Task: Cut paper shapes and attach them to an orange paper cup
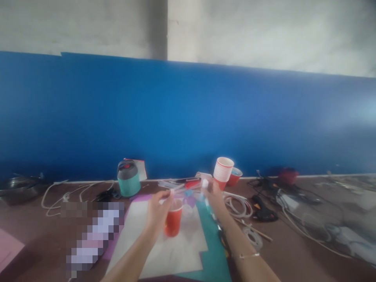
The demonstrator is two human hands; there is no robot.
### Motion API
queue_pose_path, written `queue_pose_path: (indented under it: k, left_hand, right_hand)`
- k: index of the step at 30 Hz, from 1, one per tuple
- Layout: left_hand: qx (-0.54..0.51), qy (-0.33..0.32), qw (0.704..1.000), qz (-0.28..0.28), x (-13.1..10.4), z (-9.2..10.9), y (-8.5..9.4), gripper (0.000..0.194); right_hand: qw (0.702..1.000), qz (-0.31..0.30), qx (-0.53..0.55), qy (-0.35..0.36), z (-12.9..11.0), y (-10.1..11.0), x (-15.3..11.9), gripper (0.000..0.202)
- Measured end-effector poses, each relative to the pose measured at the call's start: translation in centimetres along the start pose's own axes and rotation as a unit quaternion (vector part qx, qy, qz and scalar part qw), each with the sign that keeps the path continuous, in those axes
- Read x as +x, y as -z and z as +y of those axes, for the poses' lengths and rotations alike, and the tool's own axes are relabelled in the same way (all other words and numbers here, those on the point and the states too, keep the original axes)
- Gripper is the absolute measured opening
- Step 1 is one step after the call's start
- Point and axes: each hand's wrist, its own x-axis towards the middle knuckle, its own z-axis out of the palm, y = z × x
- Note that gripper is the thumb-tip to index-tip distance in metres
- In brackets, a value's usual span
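A red paper cup (173, 223) stands upright on the white sheet in front of me. My left hand (160, 207) is pinched at the cup's rim, with a small white piece (172, 192) at its fingertips; blur hides its kind. To the right, my right hand (216, 197) is raised and closed on another small white piece (205, 183), perhaps a cap. Between the hands, blurred clear items and a purple-tinted plastic piece (189, 199) lie behind the cup. I cannot tell whether anything links the two white pieces.
Behind my right hand is a stack of paper cups (224, 169), with another red cup (235, 177) beside it. Coiled white tubing (239, 206) and a black glue gun (263, 211) lie right. A teal container (129, 182) stands back left, near white cables (66, 196).
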Motion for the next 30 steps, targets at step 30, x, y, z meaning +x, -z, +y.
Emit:
queue_pose_path:
  k: [30]
  left_hand:
    - [-0.034, 0.000, 0.999, -0.002, -0.1, 0.3, -0.1, 0.032]
  right_hand:
    - [0.922, -0.230, -0.310, 0.020, -3.8, -3.4, -3.3, 0.022]
